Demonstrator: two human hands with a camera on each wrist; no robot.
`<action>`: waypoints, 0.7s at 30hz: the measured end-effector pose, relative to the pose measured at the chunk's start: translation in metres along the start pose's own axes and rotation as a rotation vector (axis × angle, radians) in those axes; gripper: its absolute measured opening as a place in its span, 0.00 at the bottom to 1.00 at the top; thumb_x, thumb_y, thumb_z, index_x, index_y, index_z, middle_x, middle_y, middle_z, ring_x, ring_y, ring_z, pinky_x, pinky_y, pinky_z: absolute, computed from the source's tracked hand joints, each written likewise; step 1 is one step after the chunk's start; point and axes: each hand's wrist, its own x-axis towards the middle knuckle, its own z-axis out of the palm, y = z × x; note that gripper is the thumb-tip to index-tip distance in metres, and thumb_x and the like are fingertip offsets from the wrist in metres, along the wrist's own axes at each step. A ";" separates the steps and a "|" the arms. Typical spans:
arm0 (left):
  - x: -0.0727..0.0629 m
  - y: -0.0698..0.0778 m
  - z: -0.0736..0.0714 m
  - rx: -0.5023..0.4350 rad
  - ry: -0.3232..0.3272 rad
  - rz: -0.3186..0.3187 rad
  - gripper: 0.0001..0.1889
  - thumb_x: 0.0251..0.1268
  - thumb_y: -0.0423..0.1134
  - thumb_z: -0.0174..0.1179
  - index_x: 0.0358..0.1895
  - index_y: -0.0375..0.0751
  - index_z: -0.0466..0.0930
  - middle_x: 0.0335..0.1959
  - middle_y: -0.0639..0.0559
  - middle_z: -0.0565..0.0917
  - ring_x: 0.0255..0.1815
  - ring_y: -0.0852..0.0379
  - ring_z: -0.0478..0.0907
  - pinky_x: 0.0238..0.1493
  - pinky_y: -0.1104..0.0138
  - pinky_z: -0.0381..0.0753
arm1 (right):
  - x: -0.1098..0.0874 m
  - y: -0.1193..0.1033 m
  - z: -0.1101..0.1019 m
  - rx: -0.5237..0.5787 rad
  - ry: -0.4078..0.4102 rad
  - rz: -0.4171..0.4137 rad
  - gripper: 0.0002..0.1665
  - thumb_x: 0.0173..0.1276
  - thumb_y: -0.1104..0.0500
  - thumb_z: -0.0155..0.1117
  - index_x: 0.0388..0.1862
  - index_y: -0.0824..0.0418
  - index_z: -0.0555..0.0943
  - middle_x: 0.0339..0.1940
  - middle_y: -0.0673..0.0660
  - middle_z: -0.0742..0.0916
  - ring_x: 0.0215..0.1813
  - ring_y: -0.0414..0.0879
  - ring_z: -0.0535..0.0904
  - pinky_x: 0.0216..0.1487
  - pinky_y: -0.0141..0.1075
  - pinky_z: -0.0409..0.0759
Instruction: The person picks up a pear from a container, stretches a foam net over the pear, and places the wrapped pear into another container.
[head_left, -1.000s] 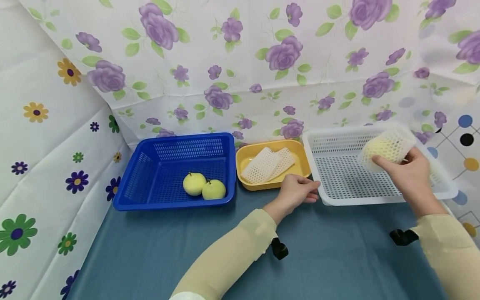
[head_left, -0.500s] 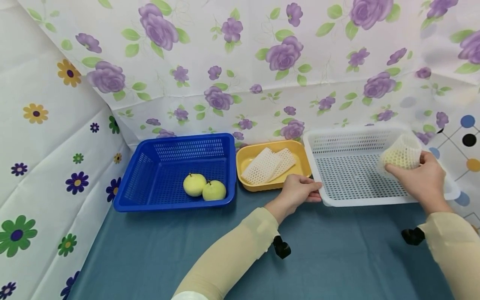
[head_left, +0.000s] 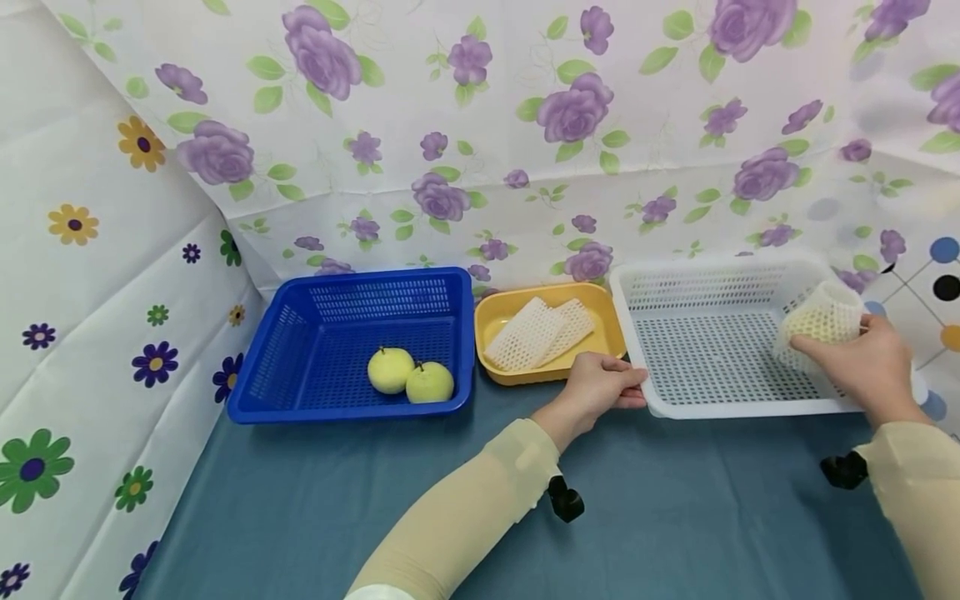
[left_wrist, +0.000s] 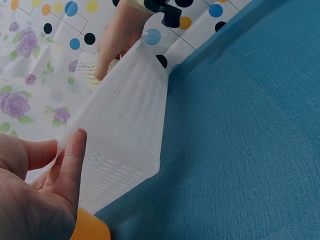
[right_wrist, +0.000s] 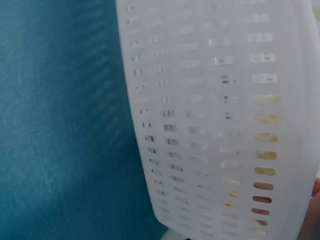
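Observation:
In the head view my right hand (head_left: 873, 362) holds a pale yellow-green pear in a white foam net sleeve (head_left: 821, 323), low inside the right end of the white plastic basket (head_left: 720, 410). The sleeve's open end points up. With thumb and fingers my left hand (head_left: 600, 385) pinches the front left corner of that basket's rim; the left wrist view shows the thumb (left_wrist: 42, 152) on one side and the fingers on the other. The basket wall (right_wrist: 210, 115) fills much of the right wrist view and hides most of the right hand.
A blue basket (head_left: 300, 414) on the left holds two bare pears (head_left: 429, 383). Between the baskets stands a yellow tray (head_left: 491, 312) with two flat foam net sleeves (head_left: 523, 333). Blue cloth covers the table (head_left: 675, 508); floral sheets hang behind and to the left.
My right hand has moved right and down with the netted pear, from above the white basket's middle into its right end. The left hand keeps its place on the rim.

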 end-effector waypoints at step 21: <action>-0.004 0.001 0.003 0.003 -0.013 0.014 0.05 0.55 0.35 0.66 0.33 0.38 0.82 0.30 0.43 0.86 0.31 0.49 0.86 0.32 0.65 0.84 | 0.011 0.002 -0.006 -0.102 -0.166 -0.046 0.70 0.48 0.26 0.63 0.66 0.80 0.51 0.49 0.76 0.70 0.43 0.64 0.70 0.27 0.44 0.72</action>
